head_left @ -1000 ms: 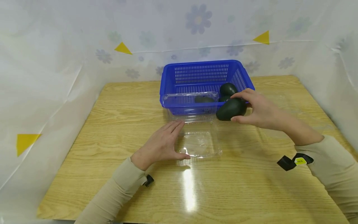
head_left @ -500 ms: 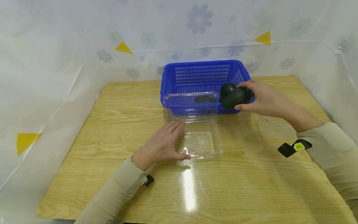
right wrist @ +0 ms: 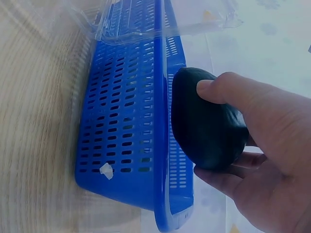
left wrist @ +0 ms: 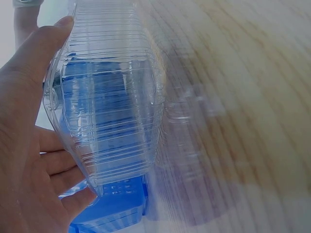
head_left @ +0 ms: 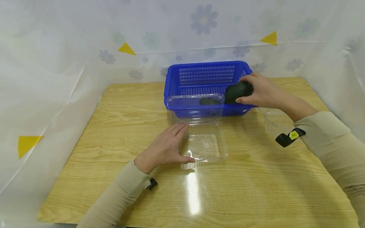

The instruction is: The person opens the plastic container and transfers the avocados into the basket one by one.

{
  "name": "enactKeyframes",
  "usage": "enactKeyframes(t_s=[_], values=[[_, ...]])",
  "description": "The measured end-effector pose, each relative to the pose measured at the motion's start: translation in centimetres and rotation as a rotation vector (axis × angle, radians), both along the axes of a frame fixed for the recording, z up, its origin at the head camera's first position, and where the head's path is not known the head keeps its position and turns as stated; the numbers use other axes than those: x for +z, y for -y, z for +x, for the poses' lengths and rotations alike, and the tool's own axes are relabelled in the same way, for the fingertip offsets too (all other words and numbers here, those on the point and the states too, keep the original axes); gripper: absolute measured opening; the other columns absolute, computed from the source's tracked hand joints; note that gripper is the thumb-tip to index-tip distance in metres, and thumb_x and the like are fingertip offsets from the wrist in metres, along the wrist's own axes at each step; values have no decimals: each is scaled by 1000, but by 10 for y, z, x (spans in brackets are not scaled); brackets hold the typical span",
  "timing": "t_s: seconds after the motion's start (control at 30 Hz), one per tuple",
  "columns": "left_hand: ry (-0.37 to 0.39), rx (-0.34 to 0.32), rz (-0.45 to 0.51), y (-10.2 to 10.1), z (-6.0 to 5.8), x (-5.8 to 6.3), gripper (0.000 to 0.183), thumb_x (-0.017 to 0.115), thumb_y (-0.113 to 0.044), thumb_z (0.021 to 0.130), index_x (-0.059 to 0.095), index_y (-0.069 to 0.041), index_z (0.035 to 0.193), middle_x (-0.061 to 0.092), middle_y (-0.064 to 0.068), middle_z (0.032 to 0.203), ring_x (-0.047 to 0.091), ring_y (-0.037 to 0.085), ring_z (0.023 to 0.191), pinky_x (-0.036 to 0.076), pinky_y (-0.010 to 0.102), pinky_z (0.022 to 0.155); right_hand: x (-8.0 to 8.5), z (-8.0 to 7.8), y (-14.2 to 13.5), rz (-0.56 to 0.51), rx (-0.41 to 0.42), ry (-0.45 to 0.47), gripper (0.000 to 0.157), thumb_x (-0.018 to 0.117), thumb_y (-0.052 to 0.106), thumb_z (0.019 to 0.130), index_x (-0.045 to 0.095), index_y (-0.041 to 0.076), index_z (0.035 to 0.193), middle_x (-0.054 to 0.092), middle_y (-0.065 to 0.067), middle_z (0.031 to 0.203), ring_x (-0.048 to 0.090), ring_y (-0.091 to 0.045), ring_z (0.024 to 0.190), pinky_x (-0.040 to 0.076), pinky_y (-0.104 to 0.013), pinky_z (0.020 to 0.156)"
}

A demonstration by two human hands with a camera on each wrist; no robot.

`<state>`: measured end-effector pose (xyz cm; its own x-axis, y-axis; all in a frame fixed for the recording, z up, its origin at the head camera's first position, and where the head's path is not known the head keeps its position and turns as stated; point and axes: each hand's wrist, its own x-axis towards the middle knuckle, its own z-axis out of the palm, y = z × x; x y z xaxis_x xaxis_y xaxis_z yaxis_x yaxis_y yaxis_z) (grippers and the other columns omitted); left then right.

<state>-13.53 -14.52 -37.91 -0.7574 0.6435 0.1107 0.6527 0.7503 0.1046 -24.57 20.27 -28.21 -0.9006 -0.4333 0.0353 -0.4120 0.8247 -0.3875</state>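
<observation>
My right hand (head_left: pixel 263 91) holds a dark green avocado (head_left: pixel 237 91) between thumb and fingers, at the right end of the blue basket (head_left: pixel 171 83). In the right wrist view, the avocado (right wrist: pixel 204 124) is beside the basket's rim on its inner side. At the table's middle lies a clear plastic clamshell container (head_left: pixel 203 142), its lid (head_left: pixel 196 107) raised and leaning toward the basket. My left hand (head_left: pixel 164 147) touches the container's left side with thumb and fingers spread. Through the lid another dark avocado (head_left: pixel 209 101) shows in the basket.
Another clear plastic piece (head_left: pixel 275 122) lies on the wooden table (head_left: pixel 119 126), partly under the right forearm. Pale flowered sheeting (head_left: pixel 154 28) encloses the back and sides. A white scrap (right wrist: pixel 106 171) sticks to the basket's outer wall.
My right hand has carried the avocado back from in front of the basket to inside its right end, covering the avocado seen there earlier. The left hand and container have stayed put.
</observation>
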Motion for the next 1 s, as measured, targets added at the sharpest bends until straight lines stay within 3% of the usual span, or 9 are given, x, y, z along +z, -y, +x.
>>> enactKeyframes(t_s=[0.3,0.73,1.0], values=[[-8,-5,10,1,1,0,120,65,-80,71,32,1,153,40,17,156,38,30,145,28,39,122,-1,-18,17,98,-15,36,73,70,43,89,46,-2,141,44,-27,133,49,-40,107,49,-55,85],[-16,-9,11,-1,2,0,120,65,-80,71,32,2,152,39,17,156,38,30,145,28,38,123,-9,-47,42,87,-47,48,75,68,39,90,42,-7,143,45,-31,130,45,-42,113,46,-57,90],[-28,-10,11,-2,3,0,119,65,-80,71,33,1,152,40,17,155,39,30,144,29,38,122,-22,-62,53,66,-52,50,71,70,34,89,46,-10,138,50,-30,126,45,-41,114,47,-56,92]])
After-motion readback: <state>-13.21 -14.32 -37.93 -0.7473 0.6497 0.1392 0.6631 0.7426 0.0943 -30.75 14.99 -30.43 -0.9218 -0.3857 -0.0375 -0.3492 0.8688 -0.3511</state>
